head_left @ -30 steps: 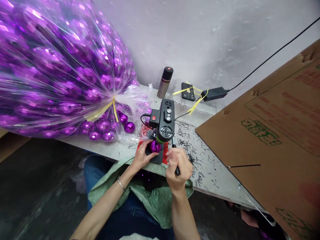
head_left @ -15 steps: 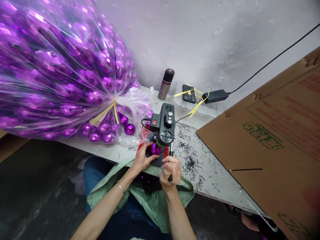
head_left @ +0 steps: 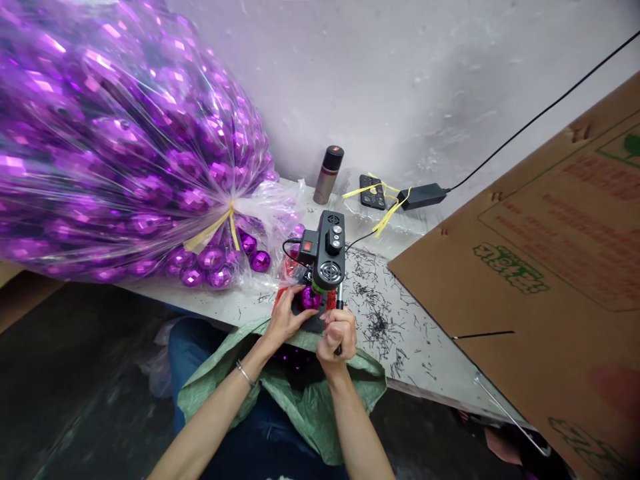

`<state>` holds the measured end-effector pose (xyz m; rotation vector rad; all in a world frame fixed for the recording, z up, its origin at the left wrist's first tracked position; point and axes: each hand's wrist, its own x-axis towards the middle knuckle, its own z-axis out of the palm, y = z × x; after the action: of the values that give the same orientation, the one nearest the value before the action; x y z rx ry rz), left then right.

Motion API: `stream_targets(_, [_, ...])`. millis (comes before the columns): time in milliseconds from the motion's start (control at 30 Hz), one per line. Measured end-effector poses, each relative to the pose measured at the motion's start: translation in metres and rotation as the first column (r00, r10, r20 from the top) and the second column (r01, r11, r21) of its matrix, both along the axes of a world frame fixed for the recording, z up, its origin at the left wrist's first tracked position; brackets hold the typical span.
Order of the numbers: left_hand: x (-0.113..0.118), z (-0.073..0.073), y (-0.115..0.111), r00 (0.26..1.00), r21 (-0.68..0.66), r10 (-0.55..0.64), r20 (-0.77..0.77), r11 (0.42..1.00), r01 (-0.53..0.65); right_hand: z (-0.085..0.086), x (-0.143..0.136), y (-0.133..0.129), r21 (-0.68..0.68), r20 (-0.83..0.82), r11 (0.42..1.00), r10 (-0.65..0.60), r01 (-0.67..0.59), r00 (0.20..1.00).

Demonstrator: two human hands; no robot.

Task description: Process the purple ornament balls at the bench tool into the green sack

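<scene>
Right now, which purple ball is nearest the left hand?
The purple ball under the black machine's head, between the left hand's thumb and fingers; other balls near the tied bag sit farther off.

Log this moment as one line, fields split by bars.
left hand: holding purple ball | right hand: gripping lever handle | ball position: beneath black machine head | green sack: open at table edge

A shiny purple faceted ball (head_left: 311, 298) sits on the dark base of a black lever press (head_left: 329, 250), directly under its green-ringed head, near the bench's (head_left: 420, 360) front edge. The press stands upright, its black-gripped silver lever pointing toward that edge.
</scene>
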<state>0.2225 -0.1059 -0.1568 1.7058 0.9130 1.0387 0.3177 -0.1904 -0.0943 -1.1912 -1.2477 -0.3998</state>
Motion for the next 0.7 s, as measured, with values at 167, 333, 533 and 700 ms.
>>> stream_targets(167, [0.000, -0.001, 0.000, 1.000, 0.012, 0.004, 0.007, 1.000, -0.004, -0.004, 0.002, 0.001, 0.014, 0.136, 1.000, -0.001, -0.001, 0.991])
stream_targets(333, [0.002, 0.001, 0.002, 1.000, 0.031, -0.002, -0.004, 1.000, 0.002, 0.036, 0.000, -0.004, -0.041, 0.047, 0.999, 0.008, -0.006, 0.999])
stream_targets(533, [-0.014, -0.002, -0.022, 0.999, 0.196, -0.016, -0.042, 0.980, 0.024, 0.096, 0.000, -0.006, -0.198, -0.053, 0.980, -0.001, -0.010, 0.999])
stream_targets(700, [-0.049, -0.020, -0.065, 0.973, 0.447, -0.084, -0.215, 0.877, 0.175, 0.079, 0.000, -0.009, -0.156, 0.013, 0.988, 0.025, -0.023, 1.000])
